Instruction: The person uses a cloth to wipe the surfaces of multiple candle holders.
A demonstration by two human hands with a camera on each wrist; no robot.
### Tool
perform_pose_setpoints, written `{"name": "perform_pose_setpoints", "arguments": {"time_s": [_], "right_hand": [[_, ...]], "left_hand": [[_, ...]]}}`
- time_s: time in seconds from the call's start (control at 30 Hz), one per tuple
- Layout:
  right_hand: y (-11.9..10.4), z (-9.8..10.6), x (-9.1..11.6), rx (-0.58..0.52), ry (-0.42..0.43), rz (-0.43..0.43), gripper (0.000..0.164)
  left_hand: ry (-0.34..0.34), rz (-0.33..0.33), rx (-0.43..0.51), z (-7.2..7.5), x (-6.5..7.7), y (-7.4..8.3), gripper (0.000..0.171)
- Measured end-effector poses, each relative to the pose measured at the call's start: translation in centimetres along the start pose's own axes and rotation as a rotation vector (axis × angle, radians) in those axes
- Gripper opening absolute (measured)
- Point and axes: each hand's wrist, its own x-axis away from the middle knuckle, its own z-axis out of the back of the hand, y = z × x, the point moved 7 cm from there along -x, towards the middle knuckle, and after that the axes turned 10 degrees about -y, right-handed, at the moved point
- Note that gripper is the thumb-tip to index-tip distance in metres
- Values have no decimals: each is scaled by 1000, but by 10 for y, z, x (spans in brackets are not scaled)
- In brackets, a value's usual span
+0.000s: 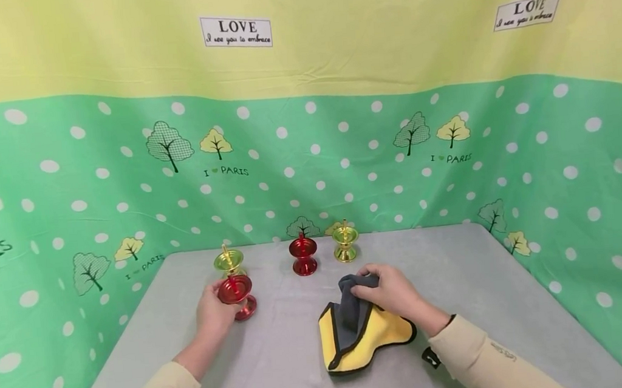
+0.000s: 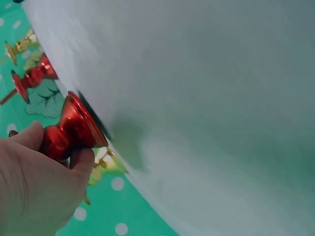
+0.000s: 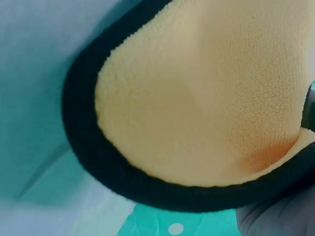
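Observation:
In the head view, my left hand (image 1: 213,311) holds a shiny red candle holder (image 1: 236,290) with a cup-like top, a central spike and a round foot. The left wrist view shows the thumb and fingers around the stem of this red candle holder (image 2: 76,129); I cannot tell whether its foot touches the table. My right hand (image 1: 391,290) pinches a bunched part of a yellow and grey cloth (image 1: 350,340) with black edging. Close up in the right wrist view, the cloth's yellow side (image 3: 197,108) hides most of that hand.
Behind the held holder stands a gold candle holder (image 1: 228,261). Another red candle holder (image 1: 304,256) and a second gold one (image 1: 345,244) stand near the back of the grey tabletop (image 1: 280,355). A green and yellow printed curtain (image 1: 308,157) surrounds the table's back and sides.

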Motion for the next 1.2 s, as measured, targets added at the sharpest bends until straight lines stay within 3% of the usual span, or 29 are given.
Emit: {"name": "perform_pose_setpoints", "arguments": {"time_s": [0.3, 0.5, 0.57, 0.67, 0.8, 0.9, 0.97, 1.1, 1.13, 1.2], "right_hand": [[6, 2, 2, -55, -4, 5, 21], [10, 6, 5, -73, 2, 13, 22], [13, 9, 5, -93, 3, 11, 22], [17, 16, 7, -129, 4, 11, 24], [21, 30, 11, -165, 24, 25, 29], [23, 42, 14, -179, 58, 46, 32], [25, 49, 17, -188, 79, 52, 33], [28, 61, 22, -200, 113, 47, 34], [29, 64, 24, -202, 120, 45, 35], [29, 70, 28, -211, 132, 47, 37]], "left_hand": [[-12, 18, -25, 9, -7, -12, 81], [-69, 54, 26, 6, 3, -17, 99], [-45, 52, 47, 9, 9, -17, 104], [53, 20, 41, 19, 22, -13, 108], [259, -104, -15, 37, 42, 3, 105], [379, -279, -61, 42, 56, 24, 98], [400, -417, -83, 38, 64, 41, 92], [319, -613, -121, 16, 73, 75, 86], [277, -618, -127, 8, 72, 82, 85], [166, -565, -106, -8, 66, 94, 86]]}}
